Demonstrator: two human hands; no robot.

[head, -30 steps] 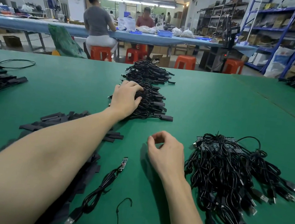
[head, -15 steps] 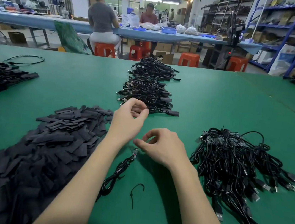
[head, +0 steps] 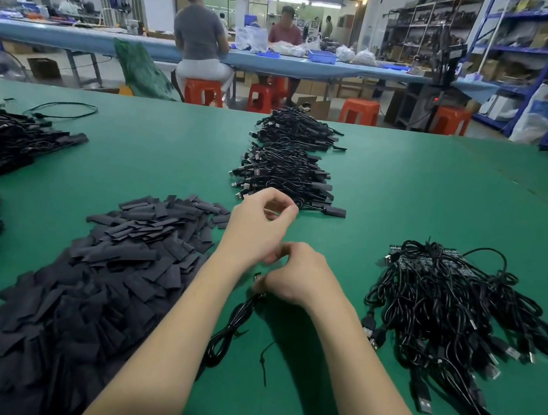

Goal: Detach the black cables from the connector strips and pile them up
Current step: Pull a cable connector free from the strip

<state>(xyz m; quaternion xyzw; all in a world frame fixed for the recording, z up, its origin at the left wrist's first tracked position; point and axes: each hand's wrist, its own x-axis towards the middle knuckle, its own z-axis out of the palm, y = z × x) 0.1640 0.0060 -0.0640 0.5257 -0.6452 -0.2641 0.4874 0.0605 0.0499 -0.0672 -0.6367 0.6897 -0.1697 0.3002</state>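
Two bare forearms reach forward over a green felt-covered table (head: 405, 196). The left hand (head: 258, 226) hovers with thumb and forefinger pinched together near the close end of a long heap of coiled black USB cables (head: 287, 171); whether anything is between the fingertips cannot be told. The right hand (head: 298, 276) sits just below it, fingers curled down onto the top end of a single bundled black cable (head: 233, 326), where a small black connector strip (head: 257, 277) shows at the thumb. A loose black twist tie (head: 264, 361) lies just beside that cable. To the left spreads a wide mound of flat dark grey sleeve pieces (head: 83, 287), too many to count. To the right lies a tangled bunch of black cables on connector strips (head: 453, 312). Two more cable heaps sit at the far left edge. Beyond the table, two people sit at a blue workbench (head: 79, 37), with four orange plastic stools (head: 360, 111) along it.
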